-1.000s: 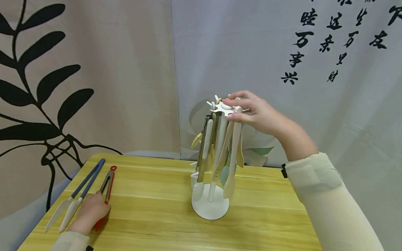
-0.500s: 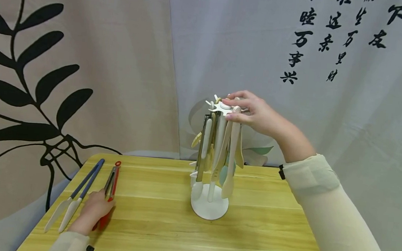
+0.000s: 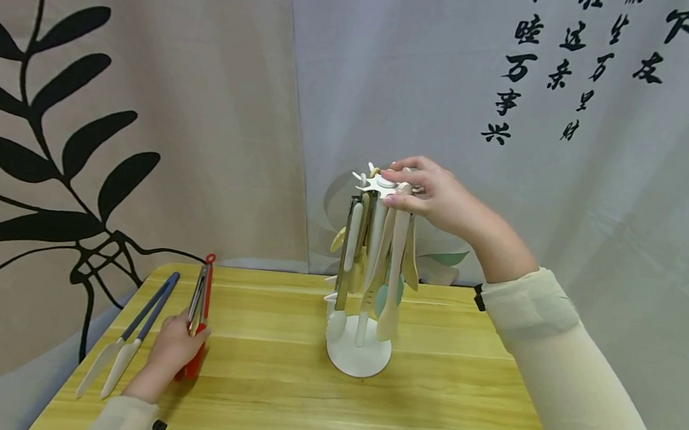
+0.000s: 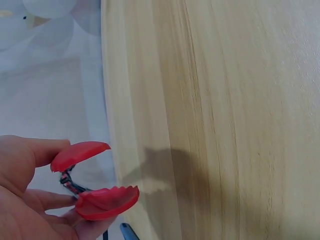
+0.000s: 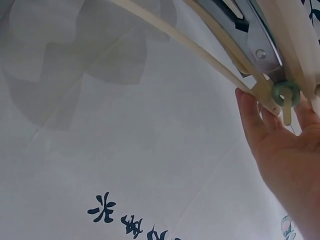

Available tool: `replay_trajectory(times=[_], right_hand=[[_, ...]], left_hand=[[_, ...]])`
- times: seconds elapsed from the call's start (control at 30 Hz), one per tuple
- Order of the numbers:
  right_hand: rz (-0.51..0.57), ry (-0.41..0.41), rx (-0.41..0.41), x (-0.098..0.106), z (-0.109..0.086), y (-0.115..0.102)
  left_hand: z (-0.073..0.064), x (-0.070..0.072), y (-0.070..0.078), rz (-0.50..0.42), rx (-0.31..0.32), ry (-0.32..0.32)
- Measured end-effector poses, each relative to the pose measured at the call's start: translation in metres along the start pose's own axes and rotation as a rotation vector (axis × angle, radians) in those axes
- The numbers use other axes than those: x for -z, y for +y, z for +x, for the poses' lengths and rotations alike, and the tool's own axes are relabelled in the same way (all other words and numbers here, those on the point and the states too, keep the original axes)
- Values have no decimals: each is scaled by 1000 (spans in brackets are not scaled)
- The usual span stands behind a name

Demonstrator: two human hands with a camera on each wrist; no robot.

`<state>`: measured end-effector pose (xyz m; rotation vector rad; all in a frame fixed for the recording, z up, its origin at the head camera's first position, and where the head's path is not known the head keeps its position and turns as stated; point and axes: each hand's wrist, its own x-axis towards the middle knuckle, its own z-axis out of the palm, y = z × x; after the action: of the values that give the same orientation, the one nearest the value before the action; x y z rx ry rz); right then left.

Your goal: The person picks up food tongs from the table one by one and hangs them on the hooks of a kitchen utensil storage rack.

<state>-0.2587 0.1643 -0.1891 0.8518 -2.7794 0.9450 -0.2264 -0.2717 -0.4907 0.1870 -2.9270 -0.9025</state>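
Note:
My left hand (image 3: 176, 347) grips red-tipped metal tongs (image 3: 195, 359) near their red heads, the handle end with its red ring pointing away. In the left wrist view the two red scalloped heads stand apart, one by the thumb and one by the fingers. My right hand (image 3: 441, 193) holds the top of a white utensil rack (image 3: 358, 360), fingers over the hub and thumb at the front. Several utensils hang from it, among them a pale spoon (image 3: 388, 321). The right wrist view shows a metal tool with a riveted joint (image 5: 260, 52) hanging by the fingers.
Blue-handled tongs with pale tips (image 3: 158, 308) lie on the wooden table (image 3: 458, 389), left of my left hand. Behind the table hangs a printed cloth (image 3: 238, 96) with black leaves and characters. The table's left edge runs close beside the blue tongs.
My left hand has moved forward and slightly right with the red tongs, whose ring end now reaches the table's far edge. My right hand stays on the rack.

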Motion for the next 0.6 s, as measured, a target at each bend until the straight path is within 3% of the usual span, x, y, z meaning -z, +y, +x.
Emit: replay_trajectory(times=[0.2,0.37,0.6], right_hand=[[-8,10,-16,-1,0,-1],[-30,23,-31,-3,0,-4],[-58,44,-44,-6,-1,-8]], left_hand=[[1,-4,5,-38,-28,52],[2,-5,10,-69,-20,51],[4,-4,20,-128,-58,76]])
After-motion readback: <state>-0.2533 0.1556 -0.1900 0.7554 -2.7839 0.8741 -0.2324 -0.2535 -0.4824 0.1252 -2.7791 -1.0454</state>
